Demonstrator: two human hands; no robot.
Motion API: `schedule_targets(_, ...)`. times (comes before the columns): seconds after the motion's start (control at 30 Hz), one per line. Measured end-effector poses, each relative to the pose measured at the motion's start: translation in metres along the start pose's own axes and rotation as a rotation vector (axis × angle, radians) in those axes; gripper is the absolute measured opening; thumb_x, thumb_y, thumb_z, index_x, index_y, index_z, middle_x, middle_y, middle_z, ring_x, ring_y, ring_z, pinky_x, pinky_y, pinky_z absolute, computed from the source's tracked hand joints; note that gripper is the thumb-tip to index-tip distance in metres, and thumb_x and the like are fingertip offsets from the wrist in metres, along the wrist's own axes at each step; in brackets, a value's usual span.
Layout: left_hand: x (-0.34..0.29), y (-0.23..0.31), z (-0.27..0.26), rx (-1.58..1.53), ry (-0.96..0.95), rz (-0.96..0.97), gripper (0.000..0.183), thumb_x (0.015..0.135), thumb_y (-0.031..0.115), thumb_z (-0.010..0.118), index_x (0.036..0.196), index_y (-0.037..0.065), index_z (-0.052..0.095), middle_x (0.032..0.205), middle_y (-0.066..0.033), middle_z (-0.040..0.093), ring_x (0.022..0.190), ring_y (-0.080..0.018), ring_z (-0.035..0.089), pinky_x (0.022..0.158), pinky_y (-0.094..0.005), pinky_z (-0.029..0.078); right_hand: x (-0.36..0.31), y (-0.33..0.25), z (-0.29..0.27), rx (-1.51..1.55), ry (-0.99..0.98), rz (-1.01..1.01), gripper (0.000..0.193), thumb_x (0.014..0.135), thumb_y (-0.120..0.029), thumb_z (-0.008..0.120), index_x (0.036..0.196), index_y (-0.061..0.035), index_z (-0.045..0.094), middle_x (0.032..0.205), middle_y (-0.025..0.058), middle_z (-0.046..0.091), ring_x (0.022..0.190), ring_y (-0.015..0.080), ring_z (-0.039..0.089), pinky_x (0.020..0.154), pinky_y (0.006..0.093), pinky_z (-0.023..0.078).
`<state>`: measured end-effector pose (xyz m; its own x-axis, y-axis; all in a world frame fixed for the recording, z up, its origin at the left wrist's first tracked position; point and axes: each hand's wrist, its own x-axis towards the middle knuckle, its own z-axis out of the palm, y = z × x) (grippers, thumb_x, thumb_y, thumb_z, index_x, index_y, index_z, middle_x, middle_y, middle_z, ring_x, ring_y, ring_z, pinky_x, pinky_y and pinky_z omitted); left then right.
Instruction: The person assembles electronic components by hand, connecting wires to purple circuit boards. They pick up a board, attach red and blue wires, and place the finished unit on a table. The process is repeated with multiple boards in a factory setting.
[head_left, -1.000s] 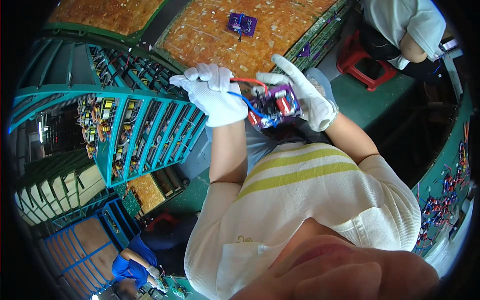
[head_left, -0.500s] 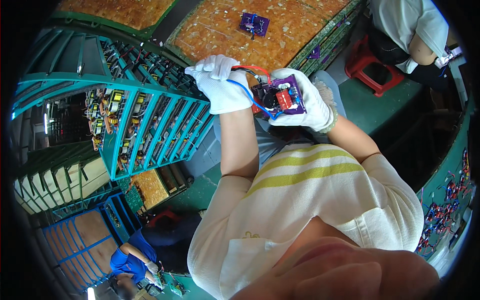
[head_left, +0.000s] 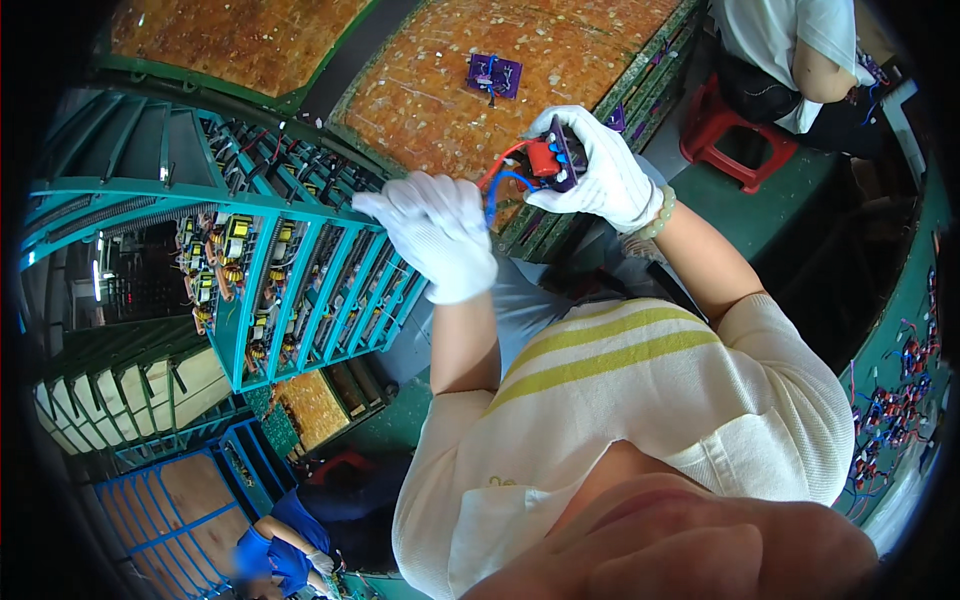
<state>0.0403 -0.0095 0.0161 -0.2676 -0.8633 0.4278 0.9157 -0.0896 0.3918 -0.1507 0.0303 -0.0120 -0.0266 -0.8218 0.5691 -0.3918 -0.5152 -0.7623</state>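
My right hand (head_left: 605,172), in a white knit glove, grips a small purple circuit board (head_left: 564,150) by its edges. The board is turned nearly edge-on, with a red block-shaped component (head_left: 542,157) facing my left hand. From it a red wire (head_left: 503,160) and a blue wire (head_left: 508,178) arc over to my left hand (head_left: 435,230). That hand, gloved too and slightly smeared by motion, has its fingers curled around the wires; their ends are hidden. Beyond both hands, a second purple board (head_left: 494,76) with short wires lies on the worn brown tabletop (head_left: 420,70).
A teal rack (head_left: 300,290) filled with circuit boards stands close on my left. At the right, a person sits on a red stool (head_left: 735,140). Wired parts (head_left: 890,420) lie heaped on a green surface at the far right. Another person in blue (head_left: 275,550) works at lower left.
The board has moved up and tilted from face-up to nearly edge-on in my right hand. My left hand has dropped lower and away from the board, with the wires stretched between.
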Motion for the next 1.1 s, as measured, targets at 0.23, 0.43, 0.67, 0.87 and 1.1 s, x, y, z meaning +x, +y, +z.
schedule_targets(0.23, -0.013, -0.008, -0.024, 1.278, 0.863, 0.193, 0.061, 0.096, 0.042, 0.053, 0.137, 0.001, 0.033, 0.145, -0.0223, 0.033, 0.108, -0.0242, 0.048, 0.096, -0.0374, 0.042, -0.002, 0.005, 0.003, -0.011, 0.147, 0.262, 0.094, 0.061, -0.035, 0.090, 0.132, 0.0014, 0.040, 0.108, 0.0141, 0.058, 0.094, 0.0233, 0.062, 0.084, 0.0330, 0.050)
schedule_targets(0.43, -0.025, -0.044, 0.022, 1.723, -0.211, 0.162, 0.084, 0.078, 0.031, 0.076, 0.141, 0.003, 0.028, 0.138, -0.0180, 0.037, 0.127, -0.0269, 0.041, 0.102, -0.0398, 0.040, -0.005, 0.002, 0.008, -0.057, -0.014, 0.010, 0.067, 0.092, -0.030, 0.062, 0.140, 0.0045, 0.031, 0.127, 0.0262, 0.050, 0.116, 0.0316, 0.055, 0.097, 0.0374, 0.045)
schedule_targets(0.67, -0.012, -0.054, 0.037, 0.968, 0.274, -0.181, 0.033, 0.099, 0.030, 0.052, 0.120, 0.009, 0.039, 0.105, -0.0067, 0.055, 0.085, -0.0101, 0.055, 0.070, -0.0236, 0.049, -0.006, -0.015, -0.001, 0.109, 0.154, 0.038, 0.042, 0.095, -0.019, 0.057, 0.132, 0.0005, 0.049, 0.121, 0.0225, 0.057, 0.103, 0.0329, 0.060, 0.092, 0.0387, 0.046)
schedule_targets(0.87, -0.013, -0.067, 0.026, 1.205, 0.290, -0.053, 0.025, 0.100, 0.031, 0.052, 0.106, 0.009, 0.041, 0.088, -0.0019, 0.047, 0.072, -0.0063, 0.043, 0.064, -0.0235, 0.041, -0.008, -0.016, -0.003, -0.356, 0.196, -0.245, 0.033, 0.085, -0.012, 0.060, 0.117, -0.0035, 0.059, 0.113, 0.0234, 0.058, 0.094, 0.0412, 0.059, 0.085, 0.0478, 0.048)
schedule_targets(1.1, -0.015, -0.069, 0.026, 1.386, 0.241, 0.072, 0.027, 0.100, 0.029, 0.049, 0.110, 0.005, 0.041, 0.102, -0.0092, 0.056, 0.088, -0.0120, 0.055, 0.074, -0.0280, 0.048, -0.006, -0.025, -0.009, -0.305, 0.180, -0.218, 0.029, 0.079, -0.015, 0.065, 0.108, -0.0114, 0.067, 0.106, 0.0166, 0.059, 0.087, 0.0352, 0.059, 0.076, 0.0424, 0.049)
